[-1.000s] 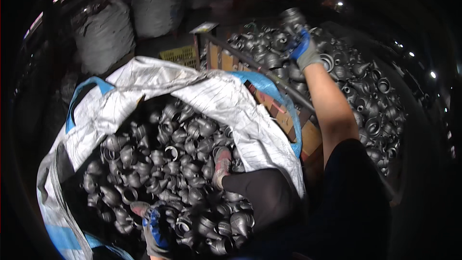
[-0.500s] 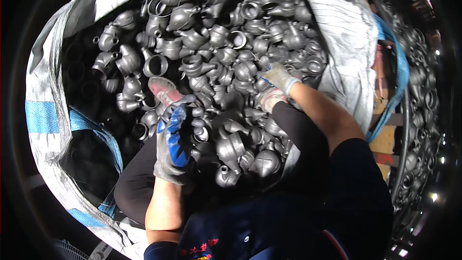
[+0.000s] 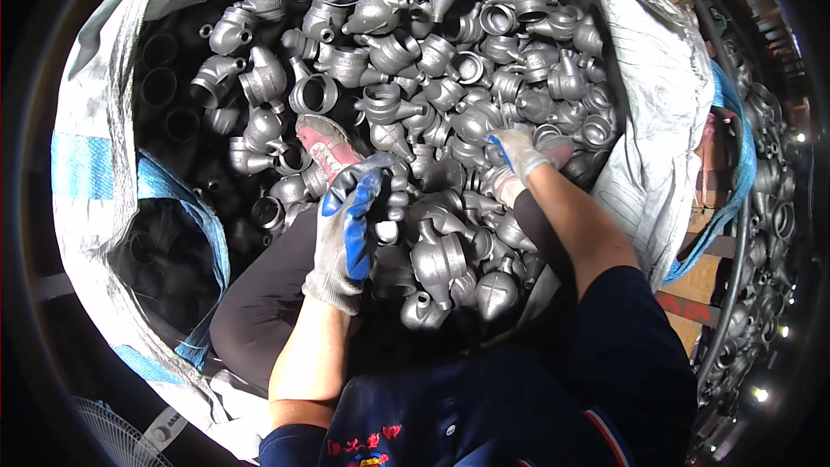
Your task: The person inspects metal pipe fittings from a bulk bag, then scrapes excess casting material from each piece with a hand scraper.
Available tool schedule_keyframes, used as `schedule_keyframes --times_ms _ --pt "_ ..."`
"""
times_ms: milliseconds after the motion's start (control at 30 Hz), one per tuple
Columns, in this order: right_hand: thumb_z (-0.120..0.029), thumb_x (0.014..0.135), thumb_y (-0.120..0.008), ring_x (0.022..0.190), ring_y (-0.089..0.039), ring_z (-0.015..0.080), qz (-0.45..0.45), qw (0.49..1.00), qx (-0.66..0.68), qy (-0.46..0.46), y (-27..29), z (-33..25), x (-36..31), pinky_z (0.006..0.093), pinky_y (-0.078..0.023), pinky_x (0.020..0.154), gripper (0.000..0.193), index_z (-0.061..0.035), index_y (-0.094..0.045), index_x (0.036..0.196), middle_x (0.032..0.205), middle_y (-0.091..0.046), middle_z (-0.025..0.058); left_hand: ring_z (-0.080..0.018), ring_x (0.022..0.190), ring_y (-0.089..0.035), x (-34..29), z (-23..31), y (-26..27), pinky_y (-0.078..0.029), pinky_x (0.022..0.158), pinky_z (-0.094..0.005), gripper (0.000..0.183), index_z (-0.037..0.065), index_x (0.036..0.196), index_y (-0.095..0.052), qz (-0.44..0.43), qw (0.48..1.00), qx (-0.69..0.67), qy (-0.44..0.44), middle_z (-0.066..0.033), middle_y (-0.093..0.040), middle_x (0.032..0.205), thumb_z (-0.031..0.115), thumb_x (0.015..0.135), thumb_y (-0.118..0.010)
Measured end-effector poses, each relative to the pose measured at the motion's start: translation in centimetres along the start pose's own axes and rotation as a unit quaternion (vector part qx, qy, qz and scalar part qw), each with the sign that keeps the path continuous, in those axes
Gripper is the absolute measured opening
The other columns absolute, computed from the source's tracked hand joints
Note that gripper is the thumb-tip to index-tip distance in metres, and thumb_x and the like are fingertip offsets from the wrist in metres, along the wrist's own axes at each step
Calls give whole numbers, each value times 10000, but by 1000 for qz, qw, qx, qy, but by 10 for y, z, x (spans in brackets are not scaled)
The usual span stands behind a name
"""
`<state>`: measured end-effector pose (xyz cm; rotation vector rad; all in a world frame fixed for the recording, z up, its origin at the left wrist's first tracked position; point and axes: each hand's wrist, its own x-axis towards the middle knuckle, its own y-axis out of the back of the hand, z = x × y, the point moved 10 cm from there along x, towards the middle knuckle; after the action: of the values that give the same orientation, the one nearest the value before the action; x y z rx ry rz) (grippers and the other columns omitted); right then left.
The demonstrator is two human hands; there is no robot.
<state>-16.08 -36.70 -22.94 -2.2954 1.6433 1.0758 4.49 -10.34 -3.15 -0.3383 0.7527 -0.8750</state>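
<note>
I stand inside a big white woven bag (image 3: 102, 112) filled with grey cast metal pipe fittings (image 3: 406, 52). My left hand (image 3: 348, 227), in a grey glove with a blue palm, reaches down with its fingers curled over a fitting (image 3: 391, 199) next to my pink shoe (image 3: 324, 143). My right hand (image 3: 521, 152), in a white glove with blue trim, is closed on another fitting (image 3: 553, 149) near the bag's right wall. More fittings (image 3: 443, 261) lie between my dark-trousered legs.
A blue strap (image 3: 733, 182) runs along the bag's right rim. Outside it on the right, a second heap of the same fittings (image 3: 772, 207) lies behind a dark rail. Brown cardboard or wood (image 3: 702, 278) sits between them. A fan grille (image 3: 111, 434) shows at the lower left.
One second ago my right hand was stretched up to the heap outside the bag. It has come down into the bag, and my view has tilted down over the fittings. Both hands have shifted slightly since.
</note>
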Motion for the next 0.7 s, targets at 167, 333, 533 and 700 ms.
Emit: schedule_keyframes --times_ms 167,333,533,700 --pt "-137 765 -774 571 -577 81 -175 947 -137 230 6 -113 -107 246 -439 490 204 7 -711 895 701 -674 40 -108 862 -624 2 4 -2 -497 675 -215 265 12 1204 -557 -16 999 -11 -44 -49 -645 1007 167 993 -515" --pt "-37 807 -712 852 -648 93 -312 902 -135 267 7 -176 -243 229 -526 736 369 8 -641 1167 958 -718 64 -175 1232 -504 -12 29 -39 -408 1024 -314 453 19 1360 -474 -114 972 152 -136 -88 -547 1321 240 975 -562" --pt "-17 821 -678 940 -659 124 -361 885 -167 242 0 -184 -310 240 -527 813 426 28 -586 1235 1054 -701 85 -90 908 -593 -57 8 -69 -495 784 -241 399 -10 1239 -576 -253 917 301 -67 -50 -636 1100 92 867 -678" --pt "-153 868 -622 675 -552 39 -197 931 -117 285 22 -189 -314 193 -439 598 377 23 -614 1201 883 -648 31 -64 798 -574 -66 11 -58 -490 716 -232 295 -2 1147 -614 -199 949 238 -59 -10 -641 898 76 868 -674"
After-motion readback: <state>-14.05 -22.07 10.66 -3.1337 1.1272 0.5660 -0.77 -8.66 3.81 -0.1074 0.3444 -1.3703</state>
